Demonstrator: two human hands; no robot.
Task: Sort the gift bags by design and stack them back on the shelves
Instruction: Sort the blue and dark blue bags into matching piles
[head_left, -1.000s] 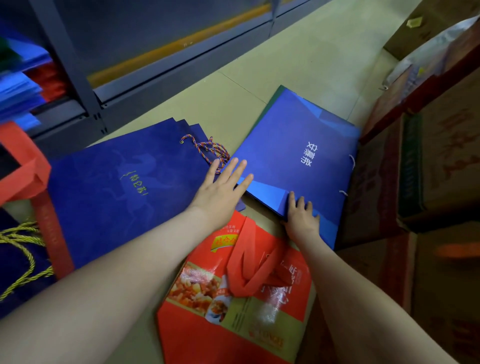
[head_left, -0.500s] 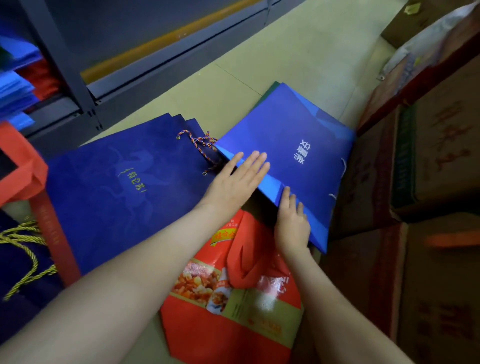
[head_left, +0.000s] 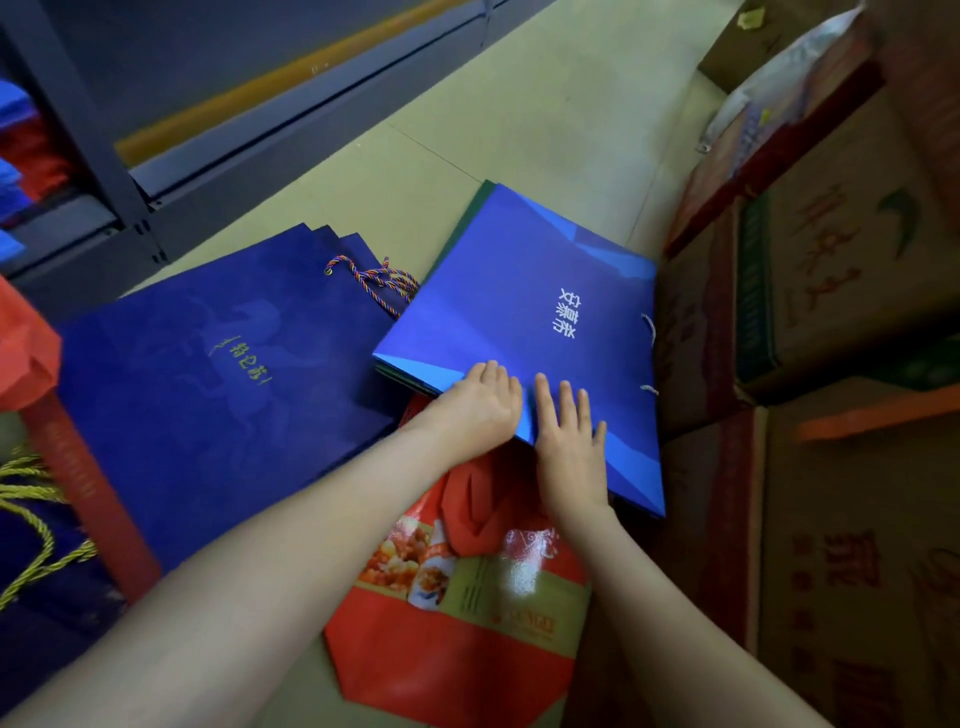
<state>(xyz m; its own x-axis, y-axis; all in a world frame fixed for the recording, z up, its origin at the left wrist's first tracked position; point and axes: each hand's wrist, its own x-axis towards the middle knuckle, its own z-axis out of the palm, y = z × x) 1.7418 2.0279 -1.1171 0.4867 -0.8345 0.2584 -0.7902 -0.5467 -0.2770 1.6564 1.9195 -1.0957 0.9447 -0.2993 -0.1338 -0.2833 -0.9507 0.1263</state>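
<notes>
Two hands met on the bright blue bags (head_left: 519, 291), a thin stack with white lettering that lay flat on the floor (head_left: 519, 130). The left hand (head_left: 478, 402) gripped the stack's near edge, its fingers (head_left: 500, 370) bent over the top sheet and the thumb hidden from view. Just right of it, the right hand (head_left: 569, 441) lay flat on the top bag, its fingers (head_left: 566, 402) straight, slightly spread and grasping nothing. Left of the blue stack lay fanned navy bags (head_left: 208, 389) with gold script, their twisted cord handles (head_left: 379, 283) touching its left edge. A red bag (head_left: 457, 649) with a food picture poked out from under the stack's near corner. Cardboard boxes (head_left: 831, 312) stood against its right side, and dark metal shelving (head_left: 104, 182) ran beyond it to the left.
</notes>
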